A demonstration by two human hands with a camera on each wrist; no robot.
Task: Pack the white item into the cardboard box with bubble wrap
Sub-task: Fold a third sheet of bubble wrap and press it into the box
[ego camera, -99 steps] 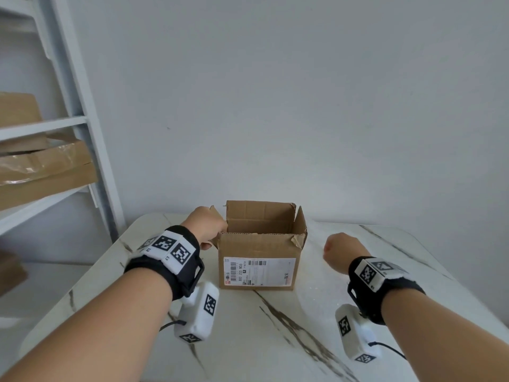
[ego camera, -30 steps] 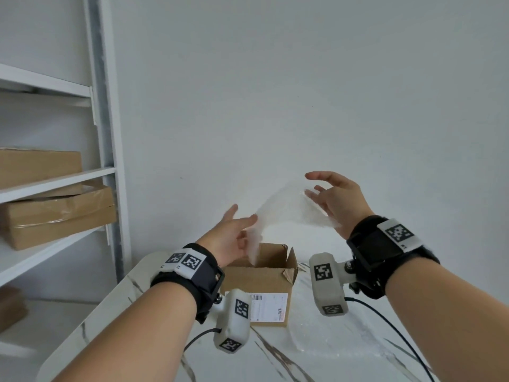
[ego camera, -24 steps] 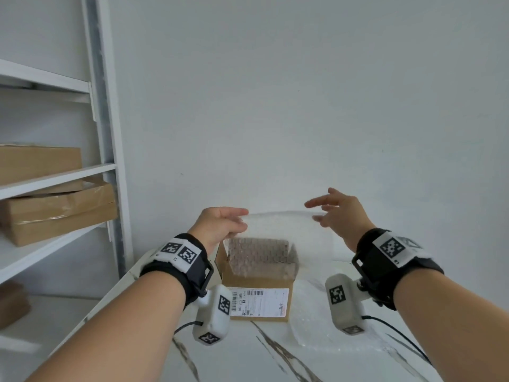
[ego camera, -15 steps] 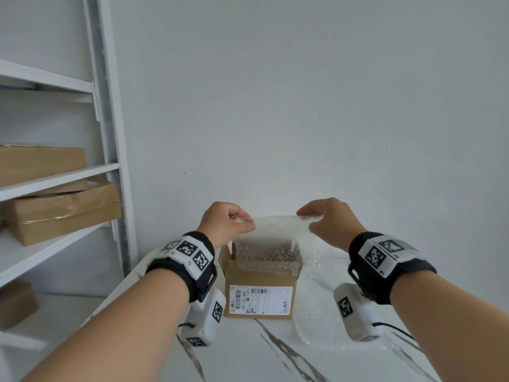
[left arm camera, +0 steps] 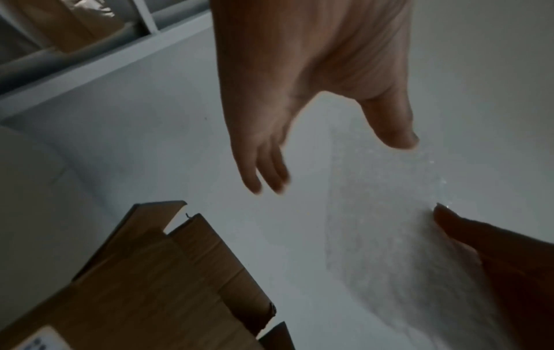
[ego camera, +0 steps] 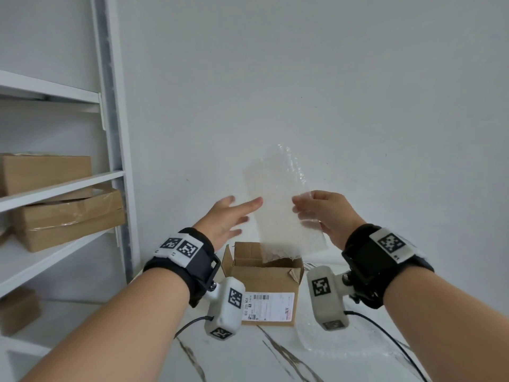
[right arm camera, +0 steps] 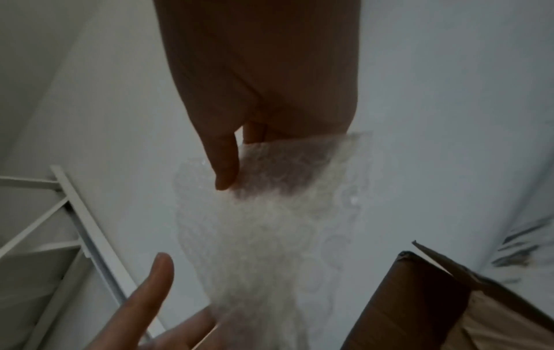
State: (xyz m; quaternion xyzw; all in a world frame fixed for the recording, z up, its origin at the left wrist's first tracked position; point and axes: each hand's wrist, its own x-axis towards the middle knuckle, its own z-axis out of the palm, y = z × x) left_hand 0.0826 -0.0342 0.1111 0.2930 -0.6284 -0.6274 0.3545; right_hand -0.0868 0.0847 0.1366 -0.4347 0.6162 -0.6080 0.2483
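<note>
A clear bubble wrap sheet [ego camera: 278, 205] hangs upright above the open cardboard box [ego camera: 264, 282] on the marble table. My right hand [ego camera: 301, 212] pinches the sheet's right edge between thumb and fingers; in the right wrist view the thumb [right arm camera: 224, 163] lies on the bubble wrap [right arm camera: 270, 225]. My left hand [ego camera: 245, 212] is spread open just left of the sheet, its thumb near the edge. The left wrist view shows its straight fingers [left arm camera: 263, 170] apart from the bubble wrap [left arm camera: 389, 225], above the box [left arm camera: 150, 284]. No white item shows in any view.
A second sheet of bubble wrap [ego camera: 344, 340] lies flat on the table [ego camera: 248, 359] right of the box. White shelving [ego camera: 63, 186] with several cardboard boxes [ego camera: 68, 216] stands at the left. A plain wall is close behind the table.
Half a second ago both hands pinched the sheet's top edge over the box. My left hand has let go and opened; my right hand has lifted the sheet and turned it upright.
</note>
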